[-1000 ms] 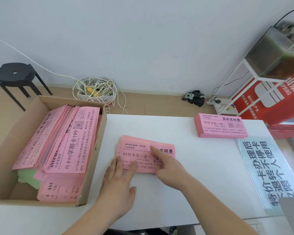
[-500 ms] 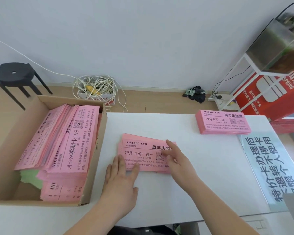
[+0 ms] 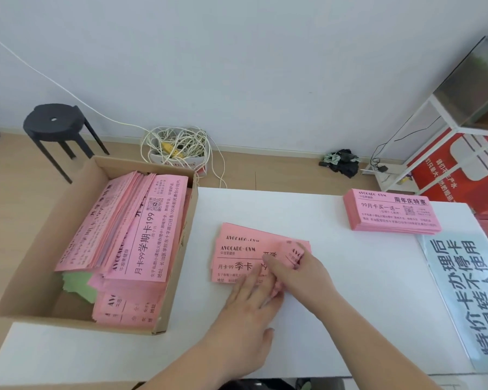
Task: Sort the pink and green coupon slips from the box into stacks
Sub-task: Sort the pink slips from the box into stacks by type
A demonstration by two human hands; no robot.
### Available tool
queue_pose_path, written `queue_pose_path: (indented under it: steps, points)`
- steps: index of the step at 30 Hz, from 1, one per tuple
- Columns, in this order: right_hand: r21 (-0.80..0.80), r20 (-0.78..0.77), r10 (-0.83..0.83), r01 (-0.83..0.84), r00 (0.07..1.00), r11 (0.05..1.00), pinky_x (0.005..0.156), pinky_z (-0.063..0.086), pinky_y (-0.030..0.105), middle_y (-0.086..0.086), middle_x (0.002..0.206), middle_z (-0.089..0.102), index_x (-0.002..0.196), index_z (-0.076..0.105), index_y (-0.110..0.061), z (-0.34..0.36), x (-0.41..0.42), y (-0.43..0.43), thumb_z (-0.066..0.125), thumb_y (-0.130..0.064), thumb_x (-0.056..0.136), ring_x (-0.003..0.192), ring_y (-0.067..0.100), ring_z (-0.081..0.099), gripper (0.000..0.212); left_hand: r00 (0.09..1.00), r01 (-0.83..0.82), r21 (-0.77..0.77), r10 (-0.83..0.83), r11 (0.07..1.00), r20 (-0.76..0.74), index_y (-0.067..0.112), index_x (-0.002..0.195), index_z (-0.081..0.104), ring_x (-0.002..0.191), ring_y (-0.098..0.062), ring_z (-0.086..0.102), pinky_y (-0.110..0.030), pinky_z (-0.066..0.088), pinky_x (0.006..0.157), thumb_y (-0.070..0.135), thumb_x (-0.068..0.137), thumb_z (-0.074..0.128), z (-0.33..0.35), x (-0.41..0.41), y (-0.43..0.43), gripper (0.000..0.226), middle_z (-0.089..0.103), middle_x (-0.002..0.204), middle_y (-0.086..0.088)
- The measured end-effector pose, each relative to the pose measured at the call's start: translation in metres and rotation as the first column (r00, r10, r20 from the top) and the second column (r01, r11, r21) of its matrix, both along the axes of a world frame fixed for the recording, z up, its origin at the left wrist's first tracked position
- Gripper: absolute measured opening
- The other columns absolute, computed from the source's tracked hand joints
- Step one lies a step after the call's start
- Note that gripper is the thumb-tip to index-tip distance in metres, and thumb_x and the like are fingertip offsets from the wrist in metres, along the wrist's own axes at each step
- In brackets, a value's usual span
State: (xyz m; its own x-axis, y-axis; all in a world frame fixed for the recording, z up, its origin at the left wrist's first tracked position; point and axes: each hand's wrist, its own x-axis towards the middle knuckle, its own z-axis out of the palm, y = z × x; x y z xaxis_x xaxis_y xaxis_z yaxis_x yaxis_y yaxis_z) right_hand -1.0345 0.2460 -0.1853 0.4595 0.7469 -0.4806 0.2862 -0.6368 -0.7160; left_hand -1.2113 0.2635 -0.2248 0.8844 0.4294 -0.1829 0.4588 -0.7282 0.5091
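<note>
A cardboard box (image 3: 44, 226) at the table's left holds fanned pink coupon slips (image 3: 147, 235), with green slips (image 3: 78, 285) showing underneath. A loose pile of pink slips (image 3: 237, 257) lies mid-table. My left hand (image 3: 245, 319) lies flat with straight fingers pressing the pile's near edge. My right hand (image 3: 304, 277) pinches one pink slip (image 3: 293, 253) at the pile's right end, and the paper curls up over its fingers. A tidy stack of pink slips (image 3: 389, 212) sits at the table's far right.
A printed sign with large characters (image 3: 462, 291) lies along the table's right edge. On the floor behind are a black stool (image 3: 54, 128), a box of tangled white cable (image 3: 178, 147), dark cloth (image 3: 341, 161) and a white rack with red cartons (image 3: 448, 170).
My right hand slid right across the middle pile and pinched up its top slip, uncovering a slip with different print beneath. My left hand stayed at the pile's near edge.
</note>
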Motion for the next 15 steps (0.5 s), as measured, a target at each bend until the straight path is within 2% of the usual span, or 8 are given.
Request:
queue_pose_path:
  steps: [2,4,6,8,10,12,14,15]
  points:
    - [-0.006,0.064,-0.026,0.027,0.998,1.0,0.083,0.06,0.042,-0.012,0.081,0.076,0.104,0.063,-0.033,-0.007,0.0,-0.001,0.066,-0.057,0.089,0.078,0.004,0.071,0.029,0.969,-0.007,-0.027,0.013,1.0,0.247,0.029,0.136,0.058,0.159,-0.02,-0.003,-0.034,0.006,0.128,0.025,0.095,0.052,-0.009,-0.008,-0.004,0.041,0.003,0.172,-0.005]
    - [0.009,0.043,-0.043,0.042,0.998,0.999,0.083,0.06,0.042,-0.016,0.089,0.076,0.103,0.066,-0.036,-0.011,0.003,-0.003,0.065,-0.066,0.086,0.083,0.005,0.072,0.034,0.88,-0.217,-0.204,0.282,0.955,0.381,0.032,0.108,0.067,0.15,-0.007,0.034,-0.021,0.031,0.118,0.018,0.091,0.059,-0.013,-0.018,-0.005,0.023,0.037,0.163,0.009]
    - [0.03,-0.01,-0.041,0.041,0.999,0.999,0.085,0.06,0.04,-0.018,0.097,0.075,0.106,0.065,-0.037,-0.011,0.005,-0.004,0.069,-0.074,0.078,0.09,0.003,0.071,0.046,0.738,-0.451,-0.474,0.615,0.756,0.279,0.034,0.103,0.064,0.13,0.003,0.052,-0.016,0.042,0.106,0.014,0.091,0.062,-0.01,-0.02,0.0,0.023,0.052,0.141,0.026]
    - [0.026,-0.012,-0.035,0.035,0.999,0.999,0.088,0.059,0.037,-0.018,0.104,0.073,0.113,0.063,-0.035,-0.009,0.006,-0.004,0.071,-0.081,0.069,0.096,0.002,0.069,0.063,0.604,-0.558,-0.646,0.789,0.521,0.114,0.036,0.106,0.061,0.111,0.001,0.063,-0.019,0.05,0.096,0.01,0.093,0.063,-0.004,-0.016,0.011,0.029,0.065,0.121,0.021]
    - [0.028,-0.006,-0.026,0.026,1.0,0.999,0.088,0.059,0.035,-0.018,0.107,0.072,0.114,0.063,-0.033,-0.008,0.006,-0.004,0.072,-0.08,0.07,0.097,0.0,0.068,0.065,0.535,-0.569,-0.728,0.845,0.384,0.027,0.036,0.114,0.06,0.103,0.0,0.066,-0.02,0.051,0.093,0.011,0.095,0.065,0.001,-0.013,0.023,0.032,0.069,0.117,0.013]
    - [0.044,-0.013,-0.024,0.024,1.0,0.999,0.086,0.058,0.033,-0.019,0.101,0.073,0.106,0.065,-0.034,-0.005,0.006,-0.005,0.072,-0.071,0.079,0.093,-0.001,0.068,0.047,0.488,-0.537,-0.807,0.871,0.247,-0.057,0.034,0.124,0.059,0.101,-0.005,0.07,-0.028,0.054,0.097,0.017,0.097,0.067,0.005,-0.01,0.032,0.032,0.072,0.114,0.008]
    - [0.039,-0.012,-0.022,0.022,1.0,0.999,0.084,0.056,0.029,-0.019,0.102,0.072,0.104,0.065,-0.035,-0.002,0.004,-0.006,0.067,-0.069,0.084,0.094,-0.002,0.066,0.04,0.448,-0.489,-0.863,0.886,0.126,-0.125,0.025,0.123,0.062,0.096,-0.012,0.075,-0.035,0.058,0.095,0.023,0.101,0.062,0.017,-0.006,0.039,0.022,0.076,0.108,-0.001]
    - [0.026,0.014,-0.007,0.007,1.0,1.0,0.083,0.055,0.029,-0.018,0.102,0.071,0.103,0.065,-0.035,-0.002,0.004,-0.005,0.063,-0.071,0.087,0.094,0.0,0.066,0.039,0.45,-0.471,-0.876,0.882,0.104,-0.137,0.022,0.118,0.066,0.093,-0.015,0.076,-0.037,0.061,0.092,0.026,0.102,0.06,0.024,-0.004,0.042,0.017,0.077,0.106,-0.004]
